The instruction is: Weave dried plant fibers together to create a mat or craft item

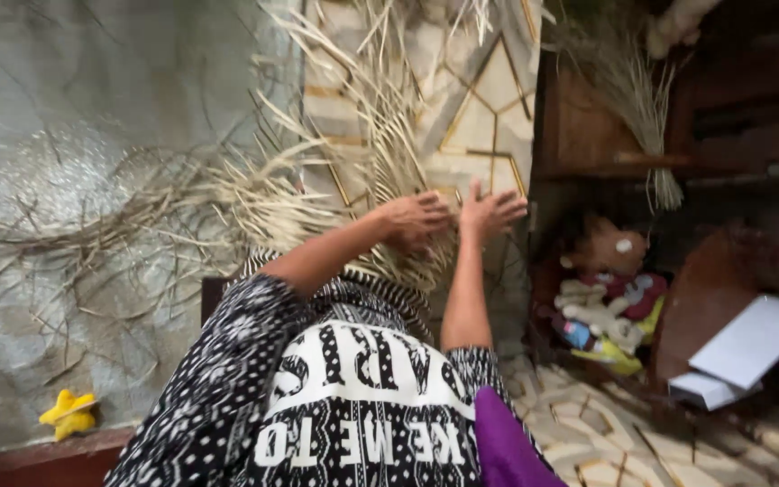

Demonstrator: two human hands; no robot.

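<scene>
A mat of woven dry leaf strips [380, 194] is being worked at arm's length, spread over the patterned tiled floor [489, 99] ahead of the knees. The left hand [416, 219] is being pressed onto the weave with its fingers curled down among the strips; whether a strip is being pinched cannot be told, since the picture is blurred there. The right hand [490, 212] is being held just beside it, fingers spread wide and lifted, the palm being laid against the edge of the weave. Loose strip ends [182, 203] are being fanned out to the left over a grey sheet [65, 90]. A yellow star-shaped toy [68, 413] is lying on that sheet, well apart from the hands. To the right, a heap of soft toys [608, 298] is being kept under a dark wooden shelf [615, 162], with a bundle of dry fibres [633, 90] hanging above it and a white flat box [741, 352] near.
</scene>
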